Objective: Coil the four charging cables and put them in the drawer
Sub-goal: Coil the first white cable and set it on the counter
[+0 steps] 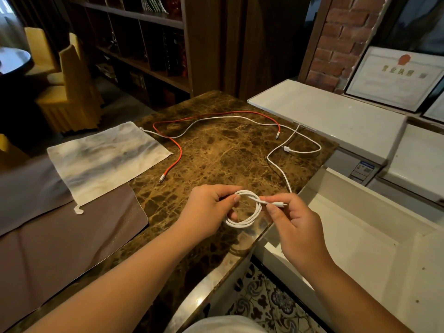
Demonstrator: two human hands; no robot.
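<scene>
My left hand (pixel 206 207) grips a coiled white cable (pixel 247 221) over the near edge of the brown marble table (pixel 216 155). My right hand (pixel 295 219) pinches that cable's plug end, which crosses the top of the coil. A red cable (pixel 179 152) lies loose across the table's far half. A long white cable (pixel 216 119) runs beside it. Another white cable (pixel 305 151) loops at the right edge, with one strand trailing toward my right hand. The open white drawer (pixel 360 236) stands to the right, and the part of its inside that I see holds nothing.
A pale marbled cloth (pixel 105 157) lies on the table's left side, over a brown mat (pixel 72 236). White cabinet tops (pixel 324 114) sit behind the drawer, with a framed certificate (pixel 394 75) against the brick wall. Dark bookshelves and yellow chairs stand beyond the table.
</scene>
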